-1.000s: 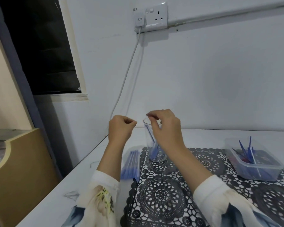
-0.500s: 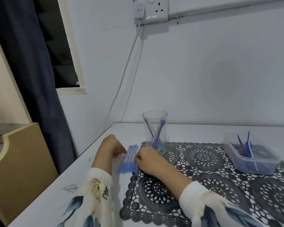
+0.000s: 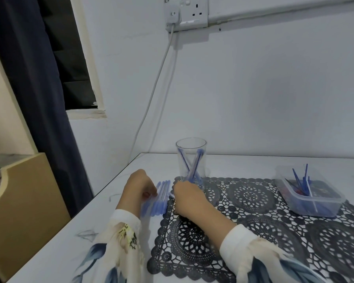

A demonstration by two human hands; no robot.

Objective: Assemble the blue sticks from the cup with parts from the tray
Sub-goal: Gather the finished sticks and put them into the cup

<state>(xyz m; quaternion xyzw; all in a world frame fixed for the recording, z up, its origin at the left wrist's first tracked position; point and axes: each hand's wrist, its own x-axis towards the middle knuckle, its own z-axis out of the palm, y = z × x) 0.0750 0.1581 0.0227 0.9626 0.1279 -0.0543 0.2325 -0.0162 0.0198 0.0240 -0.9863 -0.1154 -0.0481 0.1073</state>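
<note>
Blue sticks (image 3: 158,198) lie side by side in a short row on the white surface (image 3: 110,211), just off the left edge of a black lace mat (image 3: 253,211). The left hand (image 3: 140,187) rests at the row's left side, its fingers loosely curled and its fingertips touching the outermost stick; I cannot tell whether it grips one. The right hand (image 3: 187,198) sits at the row's right side with its knuckles up and its fingers curled out of sight, so its hold cannot be told either. Just behind it a clear cup (image 3: 191,160) stands upright on the mat's far left corner, with a few more sticks crossed inside it. Well apart to the right, a clear tray (image 3: 315,205) on the mat holds thin blue parts (image 3: 300,180).
</note>
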